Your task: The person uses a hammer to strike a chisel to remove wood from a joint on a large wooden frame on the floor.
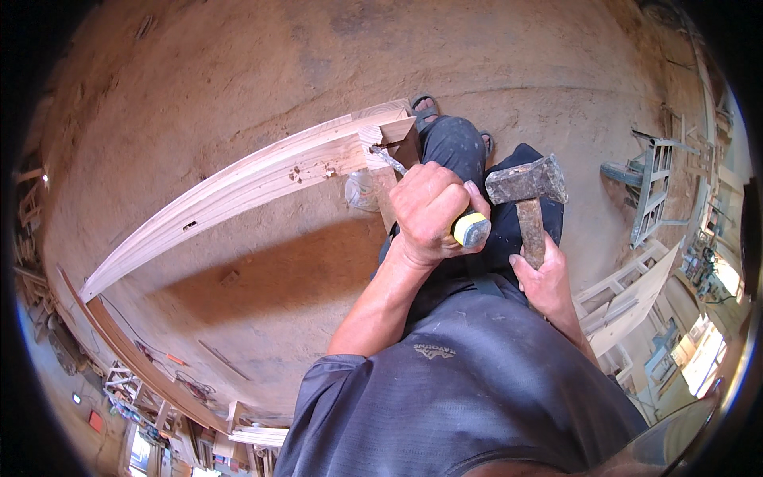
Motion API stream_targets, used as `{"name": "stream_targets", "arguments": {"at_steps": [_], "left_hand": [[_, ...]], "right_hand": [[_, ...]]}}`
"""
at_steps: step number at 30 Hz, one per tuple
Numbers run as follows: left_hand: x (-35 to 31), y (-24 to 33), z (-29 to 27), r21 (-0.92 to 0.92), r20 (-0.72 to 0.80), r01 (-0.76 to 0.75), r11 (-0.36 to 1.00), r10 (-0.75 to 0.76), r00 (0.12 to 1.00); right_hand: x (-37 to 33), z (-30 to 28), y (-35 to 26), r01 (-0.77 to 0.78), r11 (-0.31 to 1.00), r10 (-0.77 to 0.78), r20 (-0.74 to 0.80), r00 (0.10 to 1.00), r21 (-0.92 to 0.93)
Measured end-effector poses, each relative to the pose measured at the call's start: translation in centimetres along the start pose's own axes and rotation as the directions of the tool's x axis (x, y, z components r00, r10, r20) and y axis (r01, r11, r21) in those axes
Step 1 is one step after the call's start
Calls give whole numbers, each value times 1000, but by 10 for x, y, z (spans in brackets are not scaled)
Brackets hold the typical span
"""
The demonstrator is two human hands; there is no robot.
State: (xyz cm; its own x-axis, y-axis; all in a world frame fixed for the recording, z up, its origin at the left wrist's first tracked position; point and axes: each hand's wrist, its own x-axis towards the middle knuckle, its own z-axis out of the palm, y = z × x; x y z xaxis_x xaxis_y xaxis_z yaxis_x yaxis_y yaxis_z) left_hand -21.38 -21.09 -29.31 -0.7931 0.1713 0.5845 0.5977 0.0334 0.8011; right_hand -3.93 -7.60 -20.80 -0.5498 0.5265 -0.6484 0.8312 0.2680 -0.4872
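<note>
Brown board (151, 378): stretching away below the left end of the pale timber beam (238, 187).
Pale timber beam: running from that board rightward to the person's dark-trousered knee (451, 147), with a small slot (189, 226) in its side toward the left end.
Wood chips (329, 170): lying on the beam, toward its right end.
Clear plastic bag (362, 193): just below the beam's right part.
Left hand (429, 207): beside the beam's right end, fingers curled tight around the chisel (470, 230).
Chisel: yellow handle end with a grey cap, blade slanting to the beam's right end; whether its tip bites into the wood is hard to tell.
Hammer (526, 183): right of the beam, scuffed metal head upward, apart from the chisel's cap.
Right hand (544, 274): farther from the beam, fingers closed around the hammer's lower wooden handle.
Metal frame (653, 191): ladder-like, well right of the beam.
</note>
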Motion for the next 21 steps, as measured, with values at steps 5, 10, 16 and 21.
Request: {"name": "stream_targets", "arguments": {"at_steps": [5,10,16,21], "left_hand": [[1,2,1,-4,7,23,1000,-23,1000],[1,0,-3,2,66,7,1000,-7,998],[1,-2,-5,6,70,-13,1000,12,998],[1,1,-5,23,65,4,1000,-6,998]], "right_hand": [[-1,1,-1,17,1000,-17,-4,1000,-17],[-1,1,-3,11,1000,-11,-16,1000,9],[-1,1,5,28,999,-27,-37,999,41],[-2,1,2,30,999,-30,-24,999,21]]}}
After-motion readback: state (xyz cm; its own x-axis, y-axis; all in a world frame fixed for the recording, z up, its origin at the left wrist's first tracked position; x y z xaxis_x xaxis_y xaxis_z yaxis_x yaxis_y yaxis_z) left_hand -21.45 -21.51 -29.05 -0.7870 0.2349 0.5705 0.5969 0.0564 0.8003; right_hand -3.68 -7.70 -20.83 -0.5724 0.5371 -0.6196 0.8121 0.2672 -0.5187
